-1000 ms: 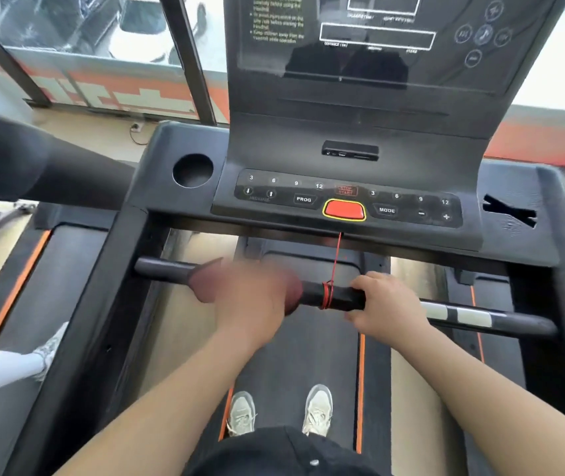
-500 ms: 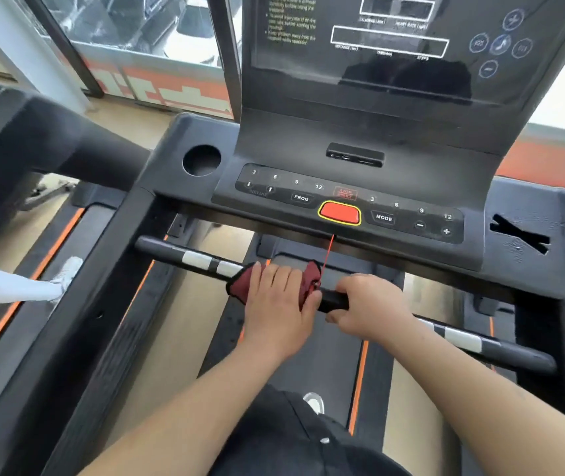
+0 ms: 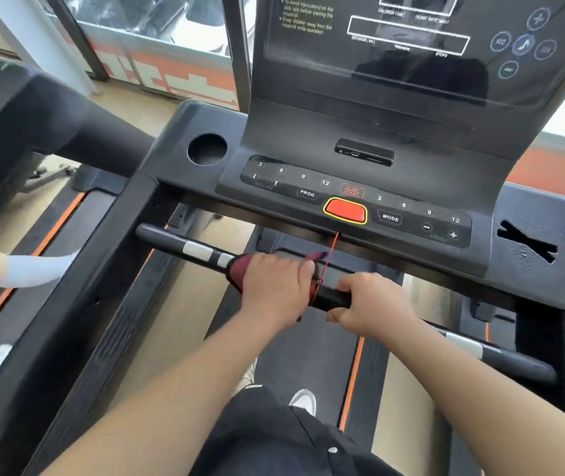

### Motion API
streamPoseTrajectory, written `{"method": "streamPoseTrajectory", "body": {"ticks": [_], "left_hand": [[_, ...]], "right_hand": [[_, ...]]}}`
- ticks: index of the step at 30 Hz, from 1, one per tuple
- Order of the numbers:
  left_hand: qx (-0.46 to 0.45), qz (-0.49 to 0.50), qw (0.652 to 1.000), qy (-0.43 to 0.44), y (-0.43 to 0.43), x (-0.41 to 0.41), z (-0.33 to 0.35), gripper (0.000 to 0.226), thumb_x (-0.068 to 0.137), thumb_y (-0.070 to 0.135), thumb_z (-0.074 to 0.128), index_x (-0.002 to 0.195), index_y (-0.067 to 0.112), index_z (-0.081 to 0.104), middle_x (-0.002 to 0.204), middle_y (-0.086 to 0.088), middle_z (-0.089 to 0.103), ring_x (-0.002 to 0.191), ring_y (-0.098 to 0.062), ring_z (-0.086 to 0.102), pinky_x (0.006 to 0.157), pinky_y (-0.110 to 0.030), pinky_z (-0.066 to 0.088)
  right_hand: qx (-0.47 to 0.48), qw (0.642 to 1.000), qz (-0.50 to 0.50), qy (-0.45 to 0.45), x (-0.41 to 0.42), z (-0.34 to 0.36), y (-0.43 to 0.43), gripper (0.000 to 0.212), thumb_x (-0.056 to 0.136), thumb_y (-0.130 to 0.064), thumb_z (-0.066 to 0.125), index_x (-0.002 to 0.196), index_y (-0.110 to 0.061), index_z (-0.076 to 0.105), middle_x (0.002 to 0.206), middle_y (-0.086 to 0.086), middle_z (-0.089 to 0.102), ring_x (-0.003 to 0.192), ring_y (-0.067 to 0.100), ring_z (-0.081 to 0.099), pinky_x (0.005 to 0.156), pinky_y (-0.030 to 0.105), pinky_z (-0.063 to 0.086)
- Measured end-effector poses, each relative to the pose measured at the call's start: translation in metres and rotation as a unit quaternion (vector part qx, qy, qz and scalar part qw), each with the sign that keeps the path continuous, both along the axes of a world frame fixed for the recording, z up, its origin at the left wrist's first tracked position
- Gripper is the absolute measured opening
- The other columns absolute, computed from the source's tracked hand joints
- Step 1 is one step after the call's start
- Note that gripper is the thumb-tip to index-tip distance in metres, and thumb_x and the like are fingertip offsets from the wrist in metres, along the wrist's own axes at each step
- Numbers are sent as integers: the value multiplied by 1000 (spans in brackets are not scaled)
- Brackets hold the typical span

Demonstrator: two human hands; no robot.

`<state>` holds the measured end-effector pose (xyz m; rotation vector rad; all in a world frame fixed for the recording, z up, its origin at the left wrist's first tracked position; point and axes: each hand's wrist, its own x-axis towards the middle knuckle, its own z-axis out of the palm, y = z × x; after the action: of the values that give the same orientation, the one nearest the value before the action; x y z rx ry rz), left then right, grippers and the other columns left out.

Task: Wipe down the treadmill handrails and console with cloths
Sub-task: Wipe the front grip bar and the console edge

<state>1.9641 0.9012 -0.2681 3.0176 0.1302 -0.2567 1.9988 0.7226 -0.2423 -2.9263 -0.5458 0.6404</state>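
At the far left, a neighbouring treadmill (image 3: 16, 139) and another person's leg (image 3: 23, 269) are seen, well apart from the work. The front handrail (image 3: 185, 247) is crossed next, with its silver sensor strip left bare. Just right of that strip, a dark red cloth (image 3: 238, 269) is wrapped round the bar and clamped there by the left hand (image 3: 274, 290), fingers curled fully over it. A red safety cord (image 3: 331, 255) hangs beside the thumb, looped round the bar. The bar is gripped bare by the right hand (image 3: 374, 304), closed around it to steady the body. The cloth would best be twisted round the bar while being slid, so the underside is reached, and the cord should be cleared, not dragged. The console (image 3: 360, 207) above appears yet to be wiped.
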Motion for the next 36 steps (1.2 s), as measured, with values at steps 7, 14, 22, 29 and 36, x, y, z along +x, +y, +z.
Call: {"method": "streamPoseTrajectory", "body": {"ticks": [7,14,22,29,36], "left_hand": [[-75,-68,994,-48,11,-17,-12,43,105,41,32,127,18,61,119,-4,69,108,-31,62,103,-47,40],[-14,-51,998,29,-1,14,-4,41,104,42,24,117,29,60,126,0,68,111,-32,64,89,-42,40],[-97,-170,976,-97,25,-33,-27,45,101,35,39,143,25,53,138,4,60,127,-22,53,112,-44,35],[18,-28,997,66,12,29,-3,57,104,44,15,111,23,67,114,-9,72,106,-34,66,86,-42,41],[-96,-49,984,-141,11,-64,-42,60,100,41,49,153,12,42,154,-6,45,147,-30,36,123,-53,21]], "right_hand": [[0,1000,-10,0,-2,-1,1,37,75,-59,73,102,-34,67,94,-12,68,95,19,64,75,31,54],[1,1000,-7,-19,-7,-2,1,36,78,-59,72,99,-30,65,96,-8,66,97,21,62,71,31,48],[5,1000,2,-22,-5,-2,0,37,78,-61,71,100,-32,65,96,-11,66,99,19,62,69,30,43],[5,1000,-4,-14,-7,1,0,36,79,-60,72,99,-31,65,95,-8,66,98,20,61,71,30,47],[0,1000,-14,-16,-7,2,2,37,77,-60,73,100,-32,65,95,-11,66,94,18,61,74,31,52]]}}
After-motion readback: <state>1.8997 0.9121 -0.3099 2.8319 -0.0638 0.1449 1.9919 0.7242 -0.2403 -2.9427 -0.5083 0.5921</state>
